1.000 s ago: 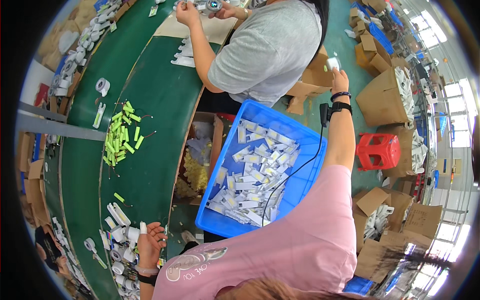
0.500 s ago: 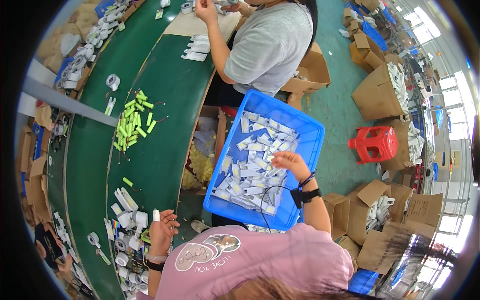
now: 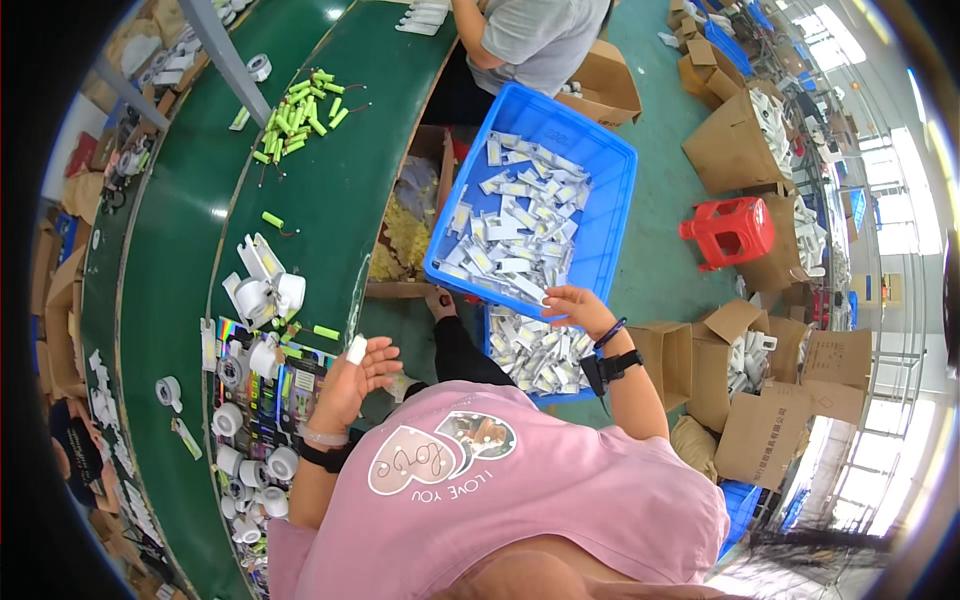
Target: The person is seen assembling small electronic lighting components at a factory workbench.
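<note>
My left hand [image 3: 352,388] is open beside the near edge of the green table, fingers apart, with a white cover on the thumb tip. Over the near rim of the upper blue bin [image 3: 608,215], my right hand [image 3: 582,310] has its fingers drawn together at the end of a slim white plastic part [image 3: 527,287]. Many similar white parts with yellowish panels [image 3: 520,205] lie loose in that bin. Left of my left hand, white round-headed lamp housings [image 3: 262,292] and a green battery cell [image 3: 326,332] lie on the table.
A heap of green wired battery cells [image 3: 300,115] lies farther up the green table [image 3: 330,215]. Under the upper bin is a second blue bin [image 3: 540,350] of parts. A co-worker [image 3: 540,45] sits ahead. A red stool [image 3: 728,235] and cardboard boxes [image 3: 665,360] stand to the right.
My right hand has moved from above the middle of the bin's pile to its near rim. My view has shifted, showing the lower bin more fully. My left hand stays open.
</note>
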`<action>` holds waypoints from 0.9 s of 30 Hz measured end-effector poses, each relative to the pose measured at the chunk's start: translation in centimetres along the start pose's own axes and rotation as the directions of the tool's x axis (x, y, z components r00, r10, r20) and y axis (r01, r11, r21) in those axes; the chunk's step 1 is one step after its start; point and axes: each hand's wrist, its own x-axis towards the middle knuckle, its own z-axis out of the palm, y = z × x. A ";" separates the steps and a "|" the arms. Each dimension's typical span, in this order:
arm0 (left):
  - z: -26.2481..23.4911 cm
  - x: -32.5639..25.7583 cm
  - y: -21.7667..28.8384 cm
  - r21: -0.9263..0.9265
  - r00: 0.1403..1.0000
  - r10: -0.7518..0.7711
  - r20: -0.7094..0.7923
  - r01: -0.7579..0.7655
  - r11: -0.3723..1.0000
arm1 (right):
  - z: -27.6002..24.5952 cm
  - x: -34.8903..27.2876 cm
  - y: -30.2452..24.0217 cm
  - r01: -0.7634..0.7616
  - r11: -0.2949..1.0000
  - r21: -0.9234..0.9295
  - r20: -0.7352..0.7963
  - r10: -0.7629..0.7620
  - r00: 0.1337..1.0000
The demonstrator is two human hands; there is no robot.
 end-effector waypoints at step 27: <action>-8.2 47.1 -23.6 0.914 0.914 -0.032 -0.405 0.404 -0.036 | -6.6 23.6 17.9 -0.378 0.892 0.248 -0.328 0.445 0.833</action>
